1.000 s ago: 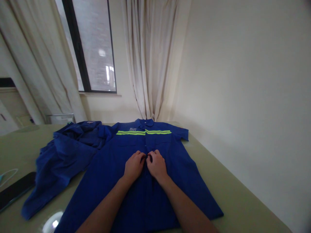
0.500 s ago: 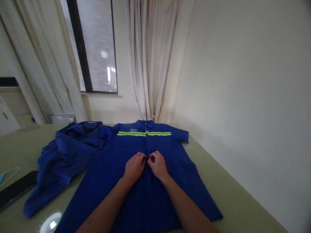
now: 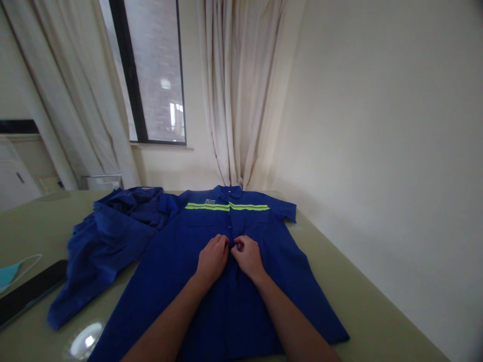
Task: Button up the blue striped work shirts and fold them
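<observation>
A blue short-sleeved work shirt (image 3: 279, 281) lies spread out with its collar away from me and a yellow-green striped band across the chest. At its front placket, below the chest pockets, my left hand (image 3: 214, 255) pinches one side of the front edge. Just beside it my right hand (image 3: 247, 255) pinches the other side, thumb and forefinger together. The fingertips of both hands nearly meet. Whatever button lies between them is hidden by the fingers. Above the hands the placket edges lie slightly apart.
A crumpled blue garment (image 3: 109, 241) lies left of the shirt on the green table (image 3: 362, 311). Further left are a black phone (image 3: 33, 291) and a light-blue face mask (image 3: 9, 274). A wall (image 3: 377, 151) borders the table's right side; curtains (image 3: 241, 90) hang behind.
The view has shifted slightly, so everything sits a little further right. Both hands stay at the same spot on the placket, with the fingers slightly moved and the cloth there shifted.
</observation>
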Tool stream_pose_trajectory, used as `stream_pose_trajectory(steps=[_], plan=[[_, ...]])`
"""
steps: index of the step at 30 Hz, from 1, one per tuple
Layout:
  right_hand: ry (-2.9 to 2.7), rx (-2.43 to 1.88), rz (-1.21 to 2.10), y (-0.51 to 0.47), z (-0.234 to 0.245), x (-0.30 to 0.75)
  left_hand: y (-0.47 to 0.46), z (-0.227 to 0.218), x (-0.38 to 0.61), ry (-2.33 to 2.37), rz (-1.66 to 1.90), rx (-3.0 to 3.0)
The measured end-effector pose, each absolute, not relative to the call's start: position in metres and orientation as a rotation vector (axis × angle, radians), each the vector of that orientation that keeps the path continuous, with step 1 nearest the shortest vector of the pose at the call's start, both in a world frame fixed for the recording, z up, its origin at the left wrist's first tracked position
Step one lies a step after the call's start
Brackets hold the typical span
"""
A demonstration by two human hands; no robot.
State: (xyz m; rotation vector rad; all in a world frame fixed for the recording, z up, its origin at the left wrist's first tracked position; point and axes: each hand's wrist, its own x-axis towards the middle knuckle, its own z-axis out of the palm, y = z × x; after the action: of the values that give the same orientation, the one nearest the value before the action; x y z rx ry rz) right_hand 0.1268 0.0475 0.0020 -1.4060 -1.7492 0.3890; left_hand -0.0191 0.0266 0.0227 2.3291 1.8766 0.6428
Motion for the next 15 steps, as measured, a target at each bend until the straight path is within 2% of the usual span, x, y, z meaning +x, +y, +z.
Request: stream_pose_trajectory(steps=[15], plan=[[-1.781,-1.31,0.446,0.0414,0.0075,0.1257,0.0268,0.0228,-0.0198,1.861,0.646,2.366]])
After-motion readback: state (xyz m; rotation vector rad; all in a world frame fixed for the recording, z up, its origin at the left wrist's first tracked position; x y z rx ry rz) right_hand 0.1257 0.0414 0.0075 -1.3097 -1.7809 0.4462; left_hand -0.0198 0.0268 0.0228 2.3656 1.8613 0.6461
